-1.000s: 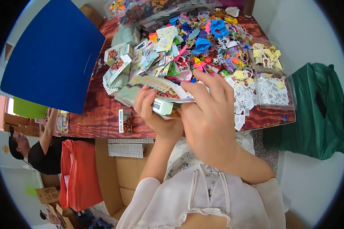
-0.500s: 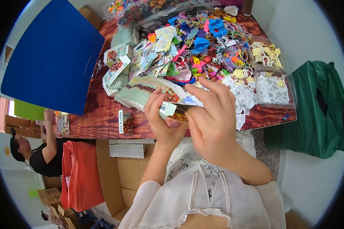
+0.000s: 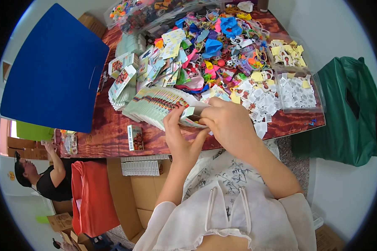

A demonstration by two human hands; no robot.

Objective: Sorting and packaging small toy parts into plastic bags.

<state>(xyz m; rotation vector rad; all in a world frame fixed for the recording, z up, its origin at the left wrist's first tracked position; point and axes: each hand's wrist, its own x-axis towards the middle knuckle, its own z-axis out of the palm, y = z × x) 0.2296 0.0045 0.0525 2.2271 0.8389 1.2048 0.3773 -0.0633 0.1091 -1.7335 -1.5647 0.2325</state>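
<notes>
In my left hand point(image 3: 181, 133) is a small pale green carton point(image 3: 187, 121), its fingers along the far side and the thumb near the front. The carton's end flap stands up and its mouth faces right. My right hand point(image 3: 232, 123) is closed at that mouth, fingertips pressed together at or just inside it; what they pinch is hidden. Just beyond the left hand, a slanted row of flat cartons point(image 3: 148, 109) lies fanned out. A single filled carton point(image 3: 135, 138) stands near the table's front edge. White tag-like pieces point(image 3: 259, 100) are spread beyond the right hand.
Colourful small toys point(image 3: 218, 54) are heaped at the back, with printed cards point(image 3: 171, 46) to their left. Clear trays point(image 3: 299, 104) stand at the right. A blue panel point(image 3: 54, 71) rises at the left. Below the table edge is a cardboard box point(image 3: 144, 192). A co-worker point(image 3: 54, 175) is at far left.
Both hands and the carton have come down, closer to the table. My right hand has turned palm-down over the carton's mouth, its raised fingers now folded in. The head view has shifted slightly.
</notes>
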